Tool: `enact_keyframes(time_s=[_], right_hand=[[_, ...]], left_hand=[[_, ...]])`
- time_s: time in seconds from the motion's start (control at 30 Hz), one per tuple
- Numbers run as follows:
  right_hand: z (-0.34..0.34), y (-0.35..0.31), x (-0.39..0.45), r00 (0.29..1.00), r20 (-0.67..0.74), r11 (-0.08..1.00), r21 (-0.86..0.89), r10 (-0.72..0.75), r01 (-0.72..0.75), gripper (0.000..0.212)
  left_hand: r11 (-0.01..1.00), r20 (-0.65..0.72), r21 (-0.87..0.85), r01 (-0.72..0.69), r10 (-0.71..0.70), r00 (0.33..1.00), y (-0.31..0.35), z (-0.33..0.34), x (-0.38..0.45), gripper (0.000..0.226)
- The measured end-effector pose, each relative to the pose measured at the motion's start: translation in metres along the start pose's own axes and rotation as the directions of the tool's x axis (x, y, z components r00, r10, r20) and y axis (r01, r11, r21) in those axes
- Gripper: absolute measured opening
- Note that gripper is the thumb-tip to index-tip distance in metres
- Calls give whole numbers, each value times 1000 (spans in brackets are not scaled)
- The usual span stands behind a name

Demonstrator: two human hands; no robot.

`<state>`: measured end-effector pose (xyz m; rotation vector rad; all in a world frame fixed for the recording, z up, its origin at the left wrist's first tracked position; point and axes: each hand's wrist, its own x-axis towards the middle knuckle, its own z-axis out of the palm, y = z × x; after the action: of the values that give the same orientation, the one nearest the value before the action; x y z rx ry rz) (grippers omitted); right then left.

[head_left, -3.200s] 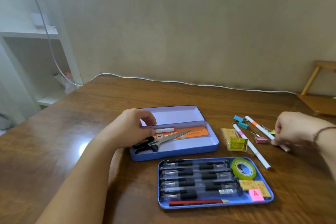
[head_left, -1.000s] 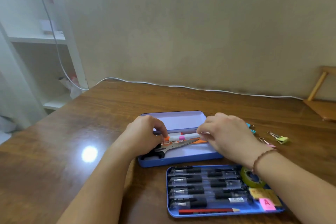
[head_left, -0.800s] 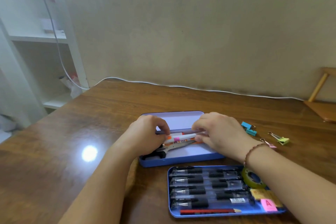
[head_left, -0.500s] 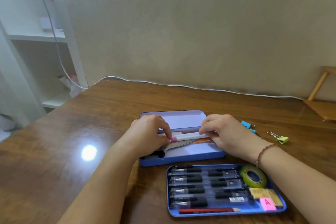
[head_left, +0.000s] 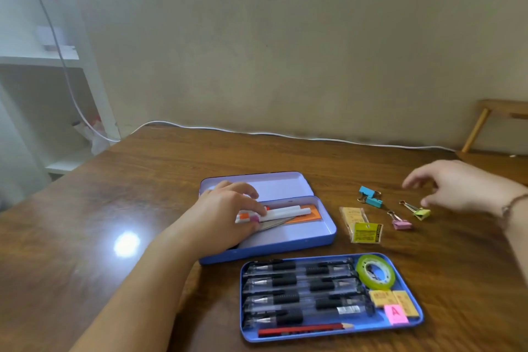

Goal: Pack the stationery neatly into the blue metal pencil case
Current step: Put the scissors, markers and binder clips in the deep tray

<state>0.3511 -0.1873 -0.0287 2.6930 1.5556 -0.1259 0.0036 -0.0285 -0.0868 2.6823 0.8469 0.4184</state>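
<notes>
Left hand pins two white markers inside the pencil case; right hand, grip open and empty, hovers above binder clips.

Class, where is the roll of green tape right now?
The green tape lies in the far right corner of the tray, beside the pens and above the sticky notes.

A plain home room. A wooden table meets a bare wall. White shelving stands left.

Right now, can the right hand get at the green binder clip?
Probably yes: the right hand is open and hovering just above the green binder clip, with nothing between them.
</notes>
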Motion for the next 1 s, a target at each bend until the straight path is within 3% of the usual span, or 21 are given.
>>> enact_keyframes(time_s=[0.1,0.23,0.43,0.53,0.67,0.77,0.87,1.0], right_hand=[[6,15,4,988,144,999,-10,48,-47,38],[17,20,5,982,190,985,165,15,-47,29],[14,25,4,993,113,993,118,-29,15,14],[-3,25,0,996,-59,992,96,-74,79,17],[-25,-9,-17,933,-298,913,287,-202,289,16],[-17,-61,-26,857,-418,826,335,-301,453,16],[3,-103,-21,858,-360,805,339,-367,487,17],[22,-123,-8,891,-238,864,245,-386,440,16]], left_hand=[[1000,-58,-9,-3,2,998,1,1,1,18],[1000,-97,-8,-5,4,995,2,3,2,16],[996,-86,-47,-80,76,993,8,4,0,21],[996,-70,-41,-85,82,994,9,4,0,16],[998,-22,-2,-59,59,998,7,1,1,14],[999,-8,11,-45,45,999,7,0,1,13],[999,17,14,-34,34,999,7,-1,1,15],[1000,47,2,-28,28,999,5,-2,1,16]])
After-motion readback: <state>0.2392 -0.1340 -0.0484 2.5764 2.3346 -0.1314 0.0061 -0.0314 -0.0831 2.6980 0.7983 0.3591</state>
